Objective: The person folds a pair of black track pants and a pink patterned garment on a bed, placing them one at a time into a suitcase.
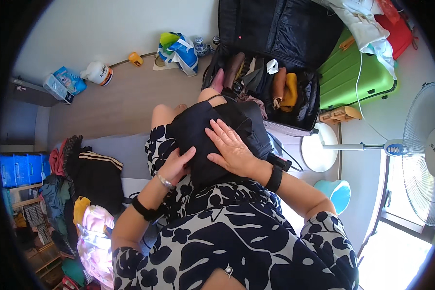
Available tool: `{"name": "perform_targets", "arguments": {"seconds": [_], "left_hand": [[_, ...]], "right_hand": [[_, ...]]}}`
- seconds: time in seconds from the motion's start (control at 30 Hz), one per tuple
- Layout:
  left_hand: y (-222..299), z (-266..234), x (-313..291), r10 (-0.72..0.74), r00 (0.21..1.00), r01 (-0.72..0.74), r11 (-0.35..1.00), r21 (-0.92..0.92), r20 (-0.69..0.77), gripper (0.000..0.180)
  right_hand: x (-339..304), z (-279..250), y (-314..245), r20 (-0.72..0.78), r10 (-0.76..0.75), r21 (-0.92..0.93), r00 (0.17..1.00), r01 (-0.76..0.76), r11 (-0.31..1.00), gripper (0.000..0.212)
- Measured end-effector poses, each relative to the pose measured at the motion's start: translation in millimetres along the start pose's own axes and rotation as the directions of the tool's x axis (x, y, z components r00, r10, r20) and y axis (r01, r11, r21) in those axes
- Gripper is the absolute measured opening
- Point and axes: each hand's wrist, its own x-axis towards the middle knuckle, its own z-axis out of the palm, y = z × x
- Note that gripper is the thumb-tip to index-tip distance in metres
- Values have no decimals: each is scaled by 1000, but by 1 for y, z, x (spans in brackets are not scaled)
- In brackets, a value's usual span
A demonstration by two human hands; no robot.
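Observation:
A black cloth garment [191, 126], folded into a flat bundle, lies across my lap over the patterned dress. My right hand [231, 151] rests flat on top of it, fingers stretched out and side by side. At its left edge my left hand [175, 165] takes hold of the garment, thumb on top; the other fingers are mostly hidden by the cloth. Just beyond my knees an open black suitcase [312, 96] holds rolled and folded clothes, among them a mustard-yellow roll [289, 92] and a brown roll [278, 85].
Piled clothes lie at my left, with black striped trousers [99, 169] among them. A green suitcase [357, 72] stands at the back right. A standing fan [427, 150] and a light-blue bin [336, 194] are on the right. Along the far wall stand a white jug [97, 72] and bags.

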Motion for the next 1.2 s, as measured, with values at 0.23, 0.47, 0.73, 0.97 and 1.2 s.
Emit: {"name": "perform_targets", "arguments": {"seconds": [0.23, 0.47, 0.73, 0.97, 1.2], "left_hand": [[25, 8, -37, 480, 866, -430, 858, 279, -140, 66], [11, 23, -25, 575, 818, -395, 549, 737, 10, 81], [-23, 56, 4, 699, 621, -695, 282, 661, 355, 55], [-37, 45, 19, 679, 641, -756, 474, 451, 359, 60], [-34, 26, 16, 690, 697, -706, 611, 358, 195, 68]], "right_hand": [[7, 19, -36, 22, 43, 678, 999, -46, 734, 71], [-6, 2, -17, 137, 287, 591, 948, -311, 744, 49], [-10, -56, -2, 371, 457, 593, 809, -585, 554, 68], [13, -47, 10, 523, 356, 731, 774, -623, 280, 71], [33, -39, 7, 677, 327, 670, 659, -736, 94, 60]]}}
